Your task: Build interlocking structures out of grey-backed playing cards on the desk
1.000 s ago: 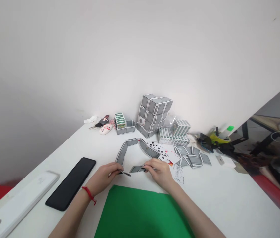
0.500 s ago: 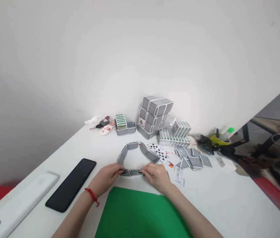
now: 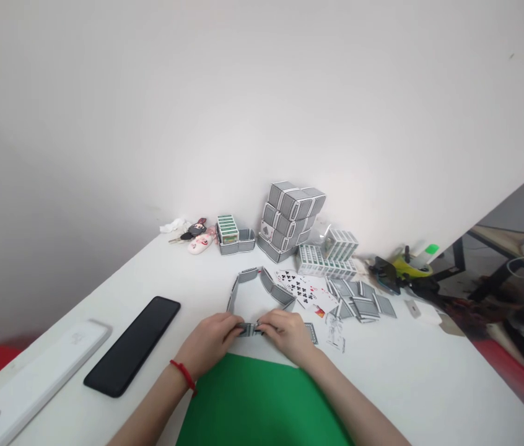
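The left hand (image 3: 213,341) and right hand (image 3: 287,333) are positioned close together at the near side of the desk (image 3: 392,384). The fingers of each hand are pinched narrow on a grey card strip (image 3: 249,330): left fingers at its left end, right fingers at its right end. The card strip is located just beyond the green sheet (image 3: 262,402). On the far side of the hands, upright left card segments (image 3: 249,274) and right card segments (image 3: 283,296) form a curved outline; finger coverage prevents confirmation of the near joints. A loose card (image 3: 312,333) lies just right of the right hand. The card stack (image 3: 290,217) stands at the far edge.
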A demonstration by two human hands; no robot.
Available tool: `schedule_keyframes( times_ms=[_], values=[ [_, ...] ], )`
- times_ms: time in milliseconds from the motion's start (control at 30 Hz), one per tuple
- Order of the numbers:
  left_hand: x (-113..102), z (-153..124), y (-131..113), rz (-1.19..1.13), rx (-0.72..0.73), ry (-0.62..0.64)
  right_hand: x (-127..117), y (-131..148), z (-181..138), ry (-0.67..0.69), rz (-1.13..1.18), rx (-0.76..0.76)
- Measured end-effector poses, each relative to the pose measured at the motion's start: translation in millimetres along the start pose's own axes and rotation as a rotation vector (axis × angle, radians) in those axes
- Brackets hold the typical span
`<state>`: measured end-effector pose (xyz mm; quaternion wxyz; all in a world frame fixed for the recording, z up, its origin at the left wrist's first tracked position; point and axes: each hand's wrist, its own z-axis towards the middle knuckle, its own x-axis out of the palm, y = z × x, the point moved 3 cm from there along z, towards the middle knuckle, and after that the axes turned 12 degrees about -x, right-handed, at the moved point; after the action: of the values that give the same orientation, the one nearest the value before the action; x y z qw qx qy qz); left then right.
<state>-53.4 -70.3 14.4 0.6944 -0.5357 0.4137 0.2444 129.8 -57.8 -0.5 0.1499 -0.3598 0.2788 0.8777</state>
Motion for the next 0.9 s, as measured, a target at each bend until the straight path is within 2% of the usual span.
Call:
schedule_keyframes(
  times_ms=[333,467,567,700,733,800,900],
  values=[
    [5,0,-3,0.005,0.092,-0.056,0,-3,3,-0.037,0.137,0.064],
    [8,-6,-9,0.048,0.105,-0.066,-7,-1,5,-0.005,0.260,0.086],
    [3,-14,-10,0.020,0.080,-0.195,-24,-12,-2,-0.070,0.375,0.214],
    [-20,-9,11,-0.326,-0.168,-0.535,-55,-44,-25,-0.462,0.232,0.478],
    [-25,-2,20,-0.435,-0.226,-0.588,-57,-49,-30,-0.508,0.190,0.517],
    [-26,20,34,-0.624,-0.277,-0.558,-50,-53,-37,-0.494,0.141,0.558],
    [-14,61,47,-0.788,-0.260,-0.447,-19,-49,-39,-0.355,0.114,0.609]
  ],
)
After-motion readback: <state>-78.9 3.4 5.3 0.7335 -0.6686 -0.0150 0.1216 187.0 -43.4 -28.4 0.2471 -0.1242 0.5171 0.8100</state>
